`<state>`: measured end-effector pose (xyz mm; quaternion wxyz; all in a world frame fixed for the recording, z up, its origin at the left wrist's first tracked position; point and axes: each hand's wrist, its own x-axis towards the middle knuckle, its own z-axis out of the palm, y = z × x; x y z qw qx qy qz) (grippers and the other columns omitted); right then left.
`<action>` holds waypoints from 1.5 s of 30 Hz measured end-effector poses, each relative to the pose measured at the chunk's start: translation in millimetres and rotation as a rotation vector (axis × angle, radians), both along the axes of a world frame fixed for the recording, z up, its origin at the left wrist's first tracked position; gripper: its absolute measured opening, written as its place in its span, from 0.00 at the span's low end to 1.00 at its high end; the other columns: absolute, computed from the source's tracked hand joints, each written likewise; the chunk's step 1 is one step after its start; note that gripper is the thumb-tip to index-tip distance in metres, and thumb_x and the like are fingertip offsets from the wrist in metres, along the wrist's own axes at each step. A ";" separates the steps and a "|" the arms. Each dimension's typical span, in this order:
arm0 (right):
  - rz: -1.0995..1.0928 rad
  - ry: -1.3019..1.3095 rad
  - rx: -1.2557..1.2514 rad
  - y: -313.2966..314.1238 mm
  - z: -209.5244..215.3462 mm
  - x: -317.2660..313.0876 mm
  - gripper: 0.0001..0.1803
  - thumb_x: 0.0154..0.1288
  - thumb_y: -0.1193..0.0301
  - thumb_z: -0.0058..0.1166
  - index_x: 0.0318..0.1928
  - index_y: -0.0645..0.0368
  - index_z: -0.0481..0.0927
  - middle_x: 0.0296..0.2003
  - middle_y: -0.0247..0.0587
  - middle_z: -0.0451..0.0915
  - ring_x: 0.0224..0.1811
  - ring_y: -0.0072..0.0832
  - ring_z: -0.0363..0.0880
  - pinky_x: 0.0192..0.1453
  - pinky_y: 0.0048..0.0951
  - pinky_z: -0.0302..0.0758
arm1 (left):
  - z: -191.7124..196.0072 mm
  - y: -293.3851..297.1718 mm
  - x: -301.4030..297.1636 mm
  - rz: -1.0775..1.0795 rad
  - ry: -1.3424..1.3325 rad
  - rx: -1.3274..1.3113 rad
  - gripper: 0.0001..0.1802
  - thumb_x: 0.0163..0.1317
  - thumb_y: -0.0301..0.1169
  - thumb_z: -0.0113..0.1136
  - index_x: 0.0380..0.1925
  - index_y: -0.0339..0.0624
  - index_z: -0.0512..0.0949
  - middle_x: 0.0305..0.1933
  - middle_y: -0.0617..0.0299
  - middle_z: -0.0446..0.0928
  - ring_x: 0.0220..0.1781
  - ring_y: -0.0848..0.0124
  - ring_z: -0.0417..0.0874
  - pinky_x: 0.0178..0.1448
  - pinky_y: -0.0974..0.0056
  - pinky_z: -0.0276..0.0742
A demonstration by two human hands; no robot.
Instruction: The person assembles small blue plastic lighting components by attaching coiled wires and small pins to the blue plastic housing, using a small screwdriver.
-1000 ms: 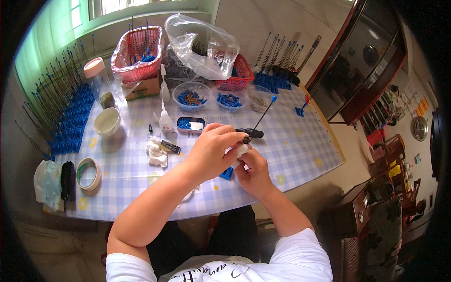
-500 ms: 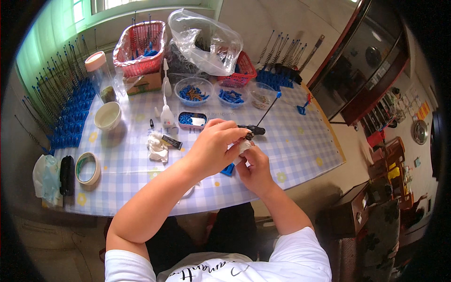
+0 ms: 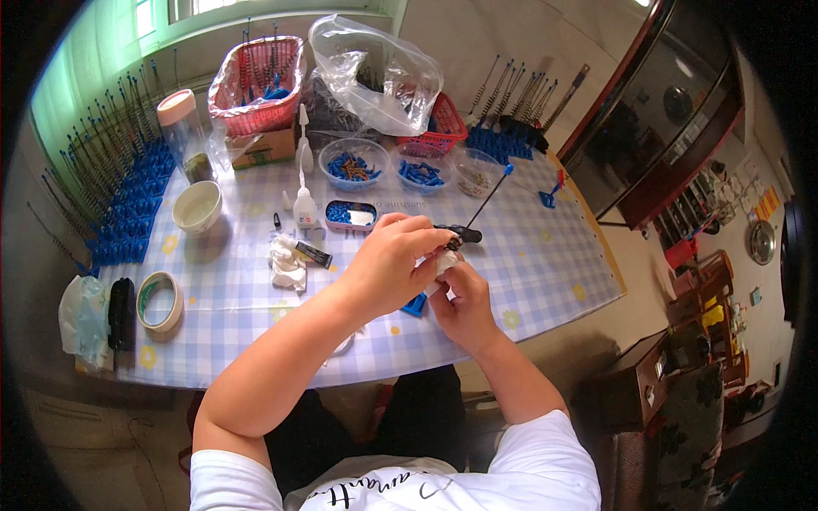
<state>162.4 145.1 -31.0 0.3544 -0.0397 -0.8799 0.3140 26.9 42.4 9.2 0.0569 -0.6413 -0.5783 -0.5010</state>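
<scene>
Left hand: the left hand (image 3: 394, 266) curls closed over a small black piece (image 3: 458, 233), fingertips pinching it just above the counter.
Right hand: the right hand (image 3: 464, 302) is closed beneath it, gripping what looks like a white wad, mostly hidden by the fingers; I cannot tell exactly what.
Piece in hand: a thin black rod with a blue tip (image 3: 490, 198) slants up from the black piece, which touches both hands.
Close by: a small blue part (image 3: 415, 304) lies on the checked counter (image 3: 528, 264) just under the hands; a shallow tin of blue parts (image 3: 350, 215) and a glue bottle (image 3: 303, 204) stand just beyond.
Farther out: bowls of blue pieces (image 3: 353, 163), red baskets (image 3: 256, 72), a roll of tape (image 3: 159, 300).
Progress: rows of finished rods on blue bases (image 3: 128, 213) line the left edge, and another row stands at the far right; the bowls remain well stocked, so by the look of it much work is left.
</scene>
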 end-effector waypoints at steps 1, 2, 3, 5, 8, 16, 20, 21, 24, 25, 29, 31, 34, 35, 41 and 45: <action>0.001 0.009 0.011 0.4 -0.4 0.2 0.13 0.53 0.82 0.57 0.42 0.62 0.77 0.36 0.46 0.78 0.32 0.39 0.77 0.36 0.35 0.76 | 0.3 0.0 0.4 0.000 -0.001 0.002 0.12 0.52 0.24 0.63 0.39 0.36 0.80 0.31 0.58 0.78 0.38 0.59 0.78 0.47 0.59 0.71; 0.001 0.008 0.012 0.3 0.2 0.4 0.13 0.53 0.82 0.57 0.42 0.62 0.77 0.36 0.46 0.78 0.32 0.39 0.77 0.36 0.35 0.76 | 0.7 0.1 0.9 -0.002 -0.009 -0.002 0.12 0.52 0.24 0.63 0.39 0.36 0.80 0.31 0.58 0.78 0.38 0.59 0.78 0.47 0.59 0.71; 0.008 0.011 -0.003 -0.3 0.3 0.2 0.14 0.54 0.82 0.57 0.43 0.62 0.77 0.36 0.46 0.78 0.32 0.39 0.78 0.35 0.34 0.76 | 0.7 -0.2 1.1 -0.003 -0.018 -0.007 0.13 0.52 0.24 0.63 0.39 0.35 0.80 0.31 0.58 0.78 0.38 0.59 0.78 0.47 0.59 0.71; 0.016 0.014 -0.017 -0.9 0.3 -0.1 0.15 0.54 0.83 0.57 0.44 0.62 0.77 0.37 0.46 0.78 0.33 0.38 0.78 0.35 0.33 0.77 | 0.2 -0.2 0.5 -0.002 -0.011 -0.009 0.12 0.52 0.24 0.63 0.39 0.35 0.80 0.31 0.57 0.78 0.38 0.59 0.78 0.47 0.59 0.71; 0.022 0.025 -0.027 -1.9 1.0 -0.2 0.15 0.54 0.82 0.57 0.45 0.62 0.77 0.37 0.46 0.78 0.33 0.37 0.78 0.34 0.31 0.77 | -0.5 0.0 0.4 -0.002 -0.007 -0.012 0.12 0.52 0.24 0.63 0.39 0.36 0.80 0.31 0.57 0.78 0.38 0.59 0.78 0.48 0.59 0.71; 0.012 0.012 -0.002 -2.0 -0.6 -0.3 0.12 0.55 0.81 0.58 0.42 0.63 0.77 0.36 0.46 0.78 0.32 0.35 0.77 0.32 0.30 0.77 | -1.1 -0.3 0.6 0.002 -0.006 -0.009 0.13 0.54 0.26 0.62 0.40 0.36 0.79 0.31 0.57 0.77 0.38 0.58 0.78 0.48 0.59 0.71; 0.011 0.034 0.004 -2.5 2.0 -1.0 0.12 0.56 0.81 0.58 0.42 0.63 0.77 0.37 0.46 0.78 0.32 0.36 0.77 0.32 0.30 0.77 | -0.1 0.0 0.8 0.000 -0.001 0.003 0.13 0.54 0.26 0.63 0.40 0.35 0.79 0.31 0.57 0.78 0.38 0.58 0.78 0.48 0.59 0.71; 0.018 0.058 0.014 -0.3 -0.5 -2.0 0.11 0.56 0.81 0.58 0.42 0.63 0.77 0.37 0.46 0.78 0.32 0.36 0.77 0.32 0.30 0.78 | -0.7 0.6 0.3 0.001 0.008 0.004 0.13 0.53 0.26 0.63 0.40 0.35 0.79 0.31 0.57 0.78 0.38 0.58 0.79 0.48 0.59 0.71; 0.017 0.082 0.050 0.2 -1.0 -2.5 0.11 0.56 0.81 0.58 0.42 0.63 0.77 0.37 0.46 0.78 0.32 0.36 0.77 0.31 0.30 0.78 | -1.5 1.2 0.4 -0.011 -0.010 0.020 0.13 0.53 0.26 0.63 0.39 0.35 0.79 0.31 0.57 0.78 0.38 0.58 0.79 0.48 0.59 0.71; 0.010 0.088 0.079 -0.3 -0.7 -2.8 0.11 0.56 0.80 0.59 0.42 0.63 0.77 0.36 0.46 0.78 0.32 0.37 0.77 0.31 0.31 0.78 | -2.0 1.4 -0.1 -0.008 -0.011 0.017 0.13 0.53 0.26 0.63 0.39 0.35 0.79 0.31 0.57 0.78 0.38 0.58 0.79 0.48 0.59 0.71; -0.003 0.041 0.069 1.0 -3.1 -1.7 0.11 0.56 0.80 0.59 0.41 0.63 0.77 0.36 0.46 0.78 0.32 0.38 0.78 0.32 0.31 0.78 | -1.7 0.9 -0.2 -0.003 -0.011 0.015 0.13 0.52 0.25 0.63 0.39 0.35 0.79 0.31 0.57 0.78 0.38 0.58 0.79 0.48 0.58 0.71; -0.006 0.019 0.037 -0.7 -2.4 -1.0 0.10 0.56 0.80 0.59 0.40 0.63 0.77 0.36 0.46 0.78 0.32 0.38 0.77 0.33 0.31 0.78 | -1.7 0.0 0.2 -0.003 -0.015 0.014 0.13 0.52 0.25 0.64 0.39 0.36 0.80 0.31 0.57 0.78 0.38 0.58 0.78 0.47 0.59 0.71; -0.001 0.017 0.047 0.8 -1.6 -0.4 0.10 0.56 0.80 0.59 0.39 0.63 0.76 0.36 0.46 0.78 0.32 0.38 0.77 0.33 0.31 0.78 | -2.3 1.2 0.5 -0.018 -0.037 0.005 0.13 0.51 0.24 0.64 0.39 0.36 0.80 0.32 0.57 0.78 0.39 0.58 0.78 0.46 0.59 0.71; -0.001 0.016 0.046 0.8 -2.1 0.0 0.10 0.56 0.80 0.59 0.39 0.63 0.76 0.36 0.46 0.78 0.32 0.38 0.77 0.33 0.31 0.78 | -2.3 1.2 1.2 -0.005 -0.030 0.002 0.13 0.51 0.24 0.64 0.39 0.36 0.80 0.32 0.57 0.78 0.39 0.58 0.78 0.46 0.59 0.71; -0.022 0.016 0.040 -3.7 1.1 -0.7 0.10 0.55 0.81 0.59 0.38 0.63 0.76 0.35 0.44 0.78 0.32 0.36 0.77 0.33 0.31 0.78 | 0.1 -1.7 1.8 0.001 -0.029 -0.005 0.13 0.52 0.24 0.63 0.39 0.36 0.79 0.32 0.56 0.78 0.39 0.58 0.78 0.46 0.59 0.71; -0.019 0.012 0.063 0.8 -2.3 -1.0 0.09 0.55 0.81 0.58 0.37 0.62 0.74 0.34 0.44 0.78 0.32 0.37 0.77 0.32 0.31 0.78 | -0.9 0.0 1.5 -0.005 -0.023 0.002 0.13 0.52 0.24 0.63 0.40 0.35 0.79 0.32 0.57 0.78 0.39 0.58 0.78 0.48 0.59 0.71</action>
